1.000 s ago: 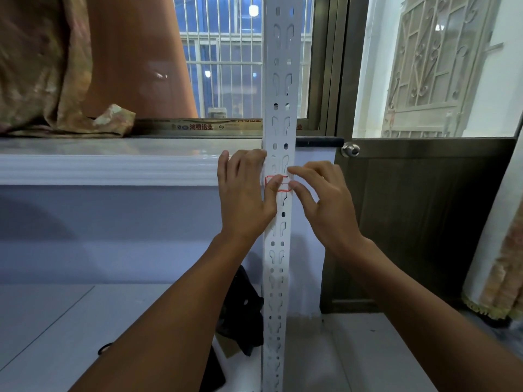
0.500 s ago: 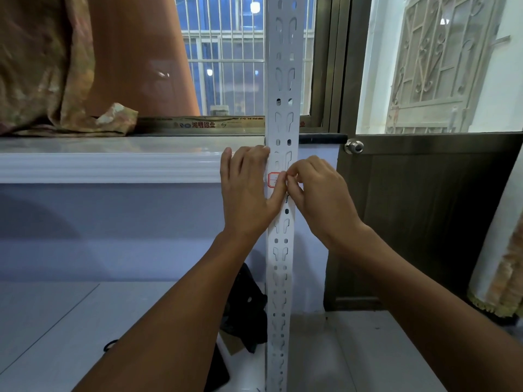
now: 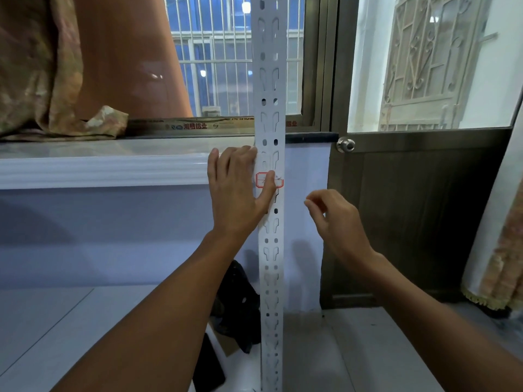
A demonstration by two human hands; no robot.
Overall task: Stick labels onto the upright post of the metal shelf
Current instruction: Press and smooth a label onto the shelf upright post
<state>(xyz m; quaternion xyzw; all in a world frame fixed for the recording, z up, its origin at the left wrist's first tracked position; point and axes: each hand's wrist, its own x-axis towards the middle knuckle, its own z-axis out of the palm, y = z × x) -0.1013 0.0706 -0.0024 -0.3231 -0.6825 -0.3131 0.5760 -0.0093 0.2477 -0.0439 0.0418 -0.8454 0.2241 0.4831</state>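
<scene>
Item: upright post point(image 3: 268, 80), white perforated metal, long axis vertical, standing near centre of view and running from the floor past the top of frame. Paired keyhole slots and round holes run its full length.

Item: label point(image 3: 278, 181), white with a red border, lying across the post face just below the level of the counter point(image 3: 113, 148) edge. Its long side runs crosswise to the post. Its right end shows a slightly ragged corner; whether that end is fully stuck down cannot be told.

Item: left hand point(image 3: 237, 190), yours, flat against the post's left edge, fingers extended upward, thumb point(image 3: 268, 185) pressed over the label's left half. Grip state: open, splayed, pressing rather than holding.

Item: right hand point(image 3: 334, 216), yours, clear of the post, to the right of it and slightly lower than the label. Grip state: fingers loosely curled, thumb and forefinger close together; nothing visible between them.

Governing relation: the label lies up and to the left of the right hand, directly under the left thumb. The left hand is the nearer, already in contact. Judged, the label's exposed right end is the part left to smooth.

Containers: none in view. No label sheet or supply is visible. Dark objects point(image 3: 237, 306) lie on the floor behind the post, not identifiable.
</scene>
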